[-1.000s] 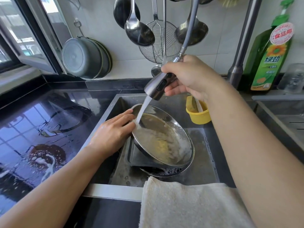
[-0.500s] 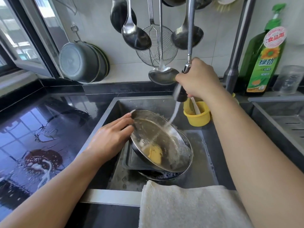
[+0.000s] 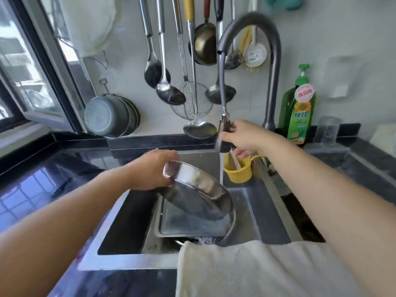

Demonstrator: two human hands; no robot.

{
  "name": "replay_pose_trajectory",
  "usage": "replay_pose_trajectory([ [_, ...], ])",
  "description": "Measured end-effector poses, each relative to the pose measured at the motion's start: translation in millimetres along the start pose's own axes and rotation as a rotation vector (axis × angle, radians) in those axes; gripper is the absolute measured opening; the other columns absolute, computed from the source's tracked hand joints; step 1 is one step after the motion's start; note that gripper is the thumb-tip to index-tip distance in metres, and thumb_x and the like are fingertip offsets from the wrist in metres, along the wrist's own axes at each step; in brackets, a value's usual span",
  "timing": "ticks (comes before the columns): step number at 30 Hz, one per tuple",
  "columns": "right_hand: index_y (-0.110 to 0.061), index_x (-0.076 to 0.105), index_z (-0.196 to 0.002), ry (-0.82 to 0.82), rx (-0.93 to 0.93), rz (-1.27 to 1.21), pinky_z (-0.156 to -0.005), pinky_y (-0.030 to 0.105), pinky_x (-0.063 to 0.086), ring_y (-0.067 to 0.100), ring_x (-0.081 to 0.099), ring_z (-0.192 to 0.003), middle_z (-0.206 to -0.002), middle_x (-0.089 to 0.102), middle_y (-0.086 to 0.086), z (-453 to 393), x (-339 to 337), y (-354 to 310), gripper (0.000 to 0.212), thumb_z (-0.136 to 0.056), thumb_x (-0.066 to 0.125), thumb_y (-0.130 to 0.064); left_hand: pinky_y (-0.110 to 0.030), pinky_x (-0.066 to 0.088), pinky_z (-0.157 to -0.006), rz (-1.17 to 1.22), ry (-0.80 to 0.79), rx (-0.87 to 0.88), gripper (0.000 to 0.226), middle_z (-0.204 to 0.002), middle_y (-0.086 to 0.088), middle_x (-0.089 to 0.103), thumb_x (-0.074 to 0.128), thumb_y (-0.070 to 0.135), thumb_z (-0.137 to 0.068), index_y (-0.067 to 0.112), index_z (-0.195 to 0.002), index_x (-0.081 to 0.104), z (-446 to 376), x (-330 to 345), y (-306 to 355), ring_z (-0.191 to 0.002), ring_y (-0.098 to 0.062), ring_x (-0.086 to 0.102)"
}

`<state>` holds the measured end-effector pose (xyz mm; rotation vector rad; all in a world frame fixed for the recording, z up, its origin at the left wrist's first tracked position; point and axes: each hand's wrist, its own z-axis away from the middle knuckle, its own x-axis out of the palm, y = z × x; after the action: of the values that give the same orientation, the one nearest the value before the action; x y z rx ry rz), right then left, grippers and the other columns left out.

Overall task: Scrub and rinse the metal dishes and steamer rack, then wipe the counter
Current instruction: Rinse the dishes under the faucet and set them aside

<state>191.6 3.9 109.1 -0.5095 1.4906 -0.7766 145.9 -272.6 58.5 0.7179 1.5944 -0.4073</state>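
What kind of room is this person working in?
Most likely a home kitchen: there is a steel sink with a pull-out faucet, ladles hanging on the wall, and a green bottle that looks like dish soap on the counter.

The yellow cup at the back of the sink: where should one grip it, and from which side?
Probably the yellow cup is best taken by its open rim, from above. Its mouth faces up. The right hand with the sprayer head hangs over it, so approach from the front.

Left hand (image 3: 153, 170) gripping tilted metal dish (image 3: 199, 189) over sink (image 3: 128, 211), right hand (image 3: 246, 139) on sprayer head (image 3: 222, 136).
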Motion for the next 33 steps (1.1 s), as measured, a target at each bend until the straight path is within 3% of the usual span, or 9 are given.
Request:
replay_pose_trajectory([
  [4,-0.015,0.03,-0.154,0.007,0.007,0.172,-0.078,0.047,0.063,0.03,0.071,-0.093,-0.101,0.066,0.011,33,-20,8,0.063,-0.101,0.056,-0.039,-0.03,0.046,-0.063,0.151,-0.065,-0.216,0.031,-0.08,0.004,0.065,0.084,0.021,-0.075,0.021,-0.087,0.056,-5,-47,40,-0.071,-0.014,0.059],
  [10,-0.018,0.027,-0.159,-0.05,0.034,0.205,-0.06,0.031,0.055,0.021,0.062,-0.078,-0.091,0.057,0.003,76,-39,30,0.068,-0.101,0.058,-0.034,-0.03,0.054,-0.051,0.796,0.045,-0.628,0.02,-0.061,-0.01,0.065,0.078,-0.002,-0.075,0.0,-0.091,0.067,16,-53,66,-0.05,-0.023,0.062],
  [16,-0.014,0.045,-0.148,-0.058,0.035,0.243,-0.076,0.038,0.062,0.022,0.064,-0.093,-0.113,0.059,0.004,102,-56,42,0.053,-0.101,0.058,-0.034,-0.042,0.062,-0.053,1.496,0.232,-0.952,0.008,-0.078,-0.016,0.067,0.061,-0.003,-0.09,0.004,-0.093,0.064,65,-28,86,-0.06,-0.028,0.068],
  [20,-0.009,0.053,-0.141,0.034,0.023,0.274,-0.083,0.044,0.062,0.03,0.068,-0.095,-0.121,0.063,0.012,114,-70,48,0.044,-0.102,0.057,-0.03,-0.052,0.056,-0.097,1.76,0.432,-1.05,0.01,-0.092,-0.012,0.065,0.063,0.004,-0.092,0.01,-0.1,0.064,71,-32,109,-0.091,-0.032,0.065],
  [22,-0.006,0.057,-0.136,0.073,0.02,0.291,-0.081,0.04,0.06,0.028,0.068,-0.087,-0.126,0.064,0.018,120,-78,48,0.039,-0.103,0.054,-0.028,-0.042,0.056,-0.09,1.826,0.474,-1.097,0.002,-0.081,-0.008,0.063,0.064,0.007,-0.093,0.008,-0.091,0.062,68,-37,119,-0.081,-0.026,0.062],
  [24,-0.007,0.057,-0.136,0.091,0.01,0.286,-0.08,0.04,0.058,0.027,0.066,-0.079,-0.128,0.064,0.019,126,-92,53,0.039,-0.103,0.054,-0.028,-0.025,0.048,-0.074,1.95,0.525,-1.116,0.019,-0.057,-0.004,0.055,0.062,0.007,-0.095,0.005,-0.078,0.054,64,-39,139,-0.062,-0.015,0.052],
  [28,-0.006,0.058,-0.136,0.131,0.033,0.291,-0.085,0.045,0.06,0.031,0.069,-0.09,-0.126,0.065,0.017,137,-120,70,0.04,-0.102,0.056,-0.029,-0.014,0.046,-0.051,2.151,0.614,-1.142,0.016,-0.066,0.0,0.052,0.063,0.008,-0.097,0.003,-0.084,0.055,54,-24,178,-0.043,-0.006,0.05],
  [31,-0.004,0.058,-0.135,0.156,0.05,0.277,-0.087,0.052,0.059,0.037,0.069,-0.098,-0.127,0.065,0.022,145,-137,85,0.042,-0.101,0.058,-0.028,-0.028,0.06,-0.078,2.209,0.632,-1.142,0.005,-0.069,0.001,0.052,0.059,0.008,-0.098,0.003,-0.1,0.058,42,-16,208,-0.052,-0.006,0.05],
  [33,-0.005,0.057,-0.136,0.172,0.063,0.277,-0.085,0.054,0.059,0.037,0.07,-0.098,-0.125,0.066,0.023,150,-145,95,0.043,-0.101,0.058,-0.029,-0.036,0.057,-0.083,2.232,0.695,-1.173,0.014,-0.074,-0.002,0.047,0.053,0.004,-0.1,0.003,-0.087,0.052,36,-13,227,-0.058,-0.009,0.047],
])
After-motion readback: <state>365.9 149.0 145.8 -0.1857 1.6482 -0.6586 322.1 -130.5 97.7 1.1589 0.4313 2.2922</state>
